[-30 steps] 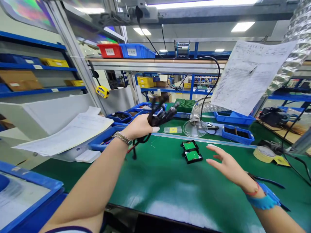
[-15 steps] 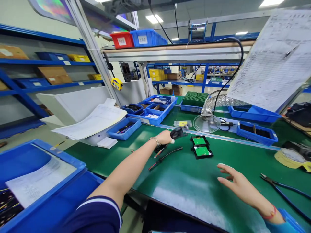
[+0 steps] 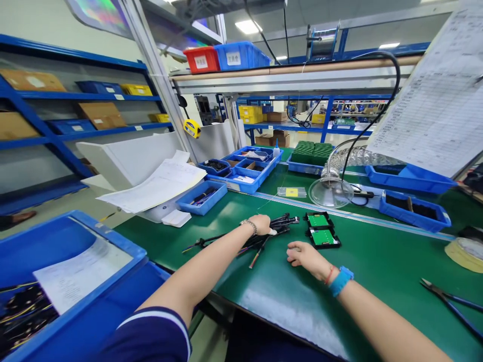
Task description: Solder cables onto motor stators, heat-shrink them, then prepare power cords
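Note:
My left hand (image 3: 261, 224) is closed on a bundle of black cables (image 3: 281, 221) lying across the green bench top. Connectors stick out past the fingers on the right, and thin coloured wire ends (image 3: 255, 259) show on the near side. More cable (image 3: 204, 242) runs out to the left behind the wrist. Just right of the bundle, my right hand (image 3: 306, 257) hovers low over the bench, fingers loosely bent and holding nothing visible. Beyond it lie two black housings with green circuit boards (image 3: 321, 237), side by side and touching neither hand.
Nippers (image 3: 433, 289) and a tape roll (image 3: 468, 251) lie at the right. Behind stand a magnifier lens (image 3: 331, 192), a small plastic bag (image 3: 292, 192) and blue trays (image 3: 204, 197). At the left, a large blue bin (image 3: 124, 251) holds cables and paper.
My left hand has lowered the cables onto the bench among the other cables. My right hand has moved left, close to the bundle, and its fingers have bent more.

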Demonstrator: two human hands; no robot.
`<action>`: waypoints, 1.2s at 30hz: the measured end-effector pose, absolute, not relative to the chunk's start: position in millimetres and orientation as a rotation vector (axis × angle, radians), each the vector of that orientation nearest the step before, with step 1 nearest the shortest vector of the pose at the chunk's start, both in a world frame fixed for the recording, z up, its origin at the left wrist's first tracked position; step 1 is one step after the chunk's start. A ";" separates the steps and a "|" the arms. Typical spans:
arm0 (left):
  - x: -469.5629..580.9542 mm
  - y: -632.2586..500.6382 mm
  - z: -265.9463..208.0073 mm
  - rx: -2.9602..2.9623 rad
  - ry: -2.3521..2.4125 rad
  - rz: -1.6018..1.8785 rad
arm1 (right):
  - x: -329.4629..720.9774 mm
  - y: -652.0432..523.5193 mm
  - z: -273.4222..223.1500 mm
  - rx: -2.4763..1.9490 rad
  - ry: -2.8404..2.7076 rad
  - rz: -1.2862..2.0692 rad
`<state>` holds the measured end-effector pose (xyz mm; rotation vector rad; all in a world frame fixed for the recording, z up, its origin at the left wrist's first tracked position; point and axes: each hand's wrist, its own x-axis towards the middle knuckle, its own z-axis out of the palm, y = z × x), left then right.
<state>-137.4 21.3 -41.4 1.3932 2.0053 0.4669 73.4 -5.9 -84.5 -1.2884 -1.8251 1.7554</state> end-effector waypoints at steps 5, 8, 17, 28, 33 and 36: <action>-154.2 20.2 -58.8 1.092 1.808 0.598 | 38.2 8.0 -84.5 -1.373 -1.640 1.852; -156.3 13.6 -65.6 0.889 1.653 0.715 | 12.0 13.6 -82.9 -1.411 -1.624 1.840; -129.0 -29.4 -74.4 0.511 1.241 1.196 | -33.5 21.5 -72.3 -1.480 -2.051 1.515; -148.3 -76.4 6.4 0.251 0.723 1.942 | -39.5 85.9 -40.3 -1.102 -2.788 0.580; -146.6 -87.5 13.1 0.658 0.957 1.804 | -22.4 90.3 -58.9 -0.919 -2.901 0.396; -155.5 -96.3 34.9 0.957 1.228 1.634 | -4.7 90.6 -41.9 -0.873 -2.836 0.357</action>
